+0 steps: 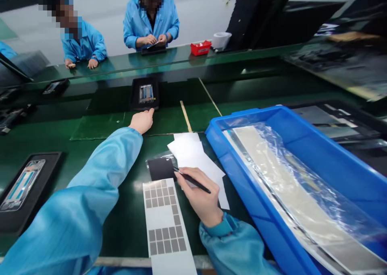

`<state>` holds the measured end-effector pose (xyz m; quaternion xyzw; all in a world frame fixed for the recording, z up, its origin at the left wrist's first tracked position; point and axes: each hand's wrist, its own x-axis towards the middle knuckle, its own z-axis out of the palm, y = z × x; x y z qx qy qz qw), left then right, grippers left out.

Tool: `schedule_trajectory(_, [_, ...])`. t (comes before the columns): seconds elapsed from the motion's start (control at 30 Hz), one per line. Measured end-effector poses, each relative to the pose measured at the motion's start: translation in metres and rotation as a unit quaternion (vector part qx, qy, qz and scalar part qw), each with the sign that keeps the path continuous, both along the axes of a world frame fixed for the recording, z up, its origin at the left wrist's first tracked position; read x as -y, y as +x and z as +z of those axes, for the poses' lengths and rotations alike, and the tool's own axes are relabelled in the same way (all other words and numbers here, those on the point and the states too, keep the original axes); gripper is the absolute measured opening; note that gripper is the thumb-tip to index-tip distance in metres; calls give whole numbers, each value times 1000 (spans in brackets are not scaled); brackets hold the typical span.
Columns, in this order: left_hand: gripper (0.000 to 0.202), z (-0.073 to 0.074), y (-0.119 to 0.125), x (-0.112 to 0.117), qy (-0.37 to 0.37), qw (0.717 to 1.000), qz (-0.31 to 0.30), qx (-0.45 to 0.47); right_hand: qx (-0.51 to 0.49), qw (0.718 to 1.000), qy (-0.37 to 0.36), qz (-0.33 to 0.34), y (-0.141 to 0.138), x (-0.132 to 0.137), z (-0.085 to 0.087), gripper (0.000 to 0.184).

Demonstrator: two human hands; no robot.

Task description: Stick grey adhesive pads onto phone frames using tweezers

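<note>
My right hand (198,194) grips black tweezers (193,180), their tips reaching a dark square sheet (160,169) on a clear film. Below that lies a white backing strip with grey square pads (165,222), some spaces bare. Loose white paper sheets (193,154) lie under and beyond my right hand. My left hand (142,121) stretches forward on a green mat (98,127), holding nothing. Its fingertips are just short of a black tray (145,94) carrying a phone frame (146,94).
A blue plastic bin (242,146) with plastic-wrapped sheets stands to the right. Another phone frame in a black tray (22,185) lies at the left. Across the green conveyor, two co-workers in blue smocks sit near a red box (200,48) and a tape roll (221,40).
</note>
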<state>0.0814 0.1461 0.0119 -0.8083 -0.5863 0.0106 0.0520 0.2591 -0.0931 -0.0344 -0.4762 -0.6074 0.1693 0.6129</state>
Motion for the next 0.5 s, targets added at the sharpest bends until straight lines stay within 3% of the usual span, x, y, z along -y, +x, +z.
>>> schedule_trajectory(0.1, [40,-8,16,-26,5,1000,19,-7,14,999,38,13,1,-3,2,25])
schedule_trajectory(0.2, [39,-10,16,-41,11,999,22,-21,15,997,61,32,1,-3,5,27])
schedule_trajectory(0.5, [40,-4,25,-62,-17,1000,-23,-7,18,997,65,22,2,0,9,20])
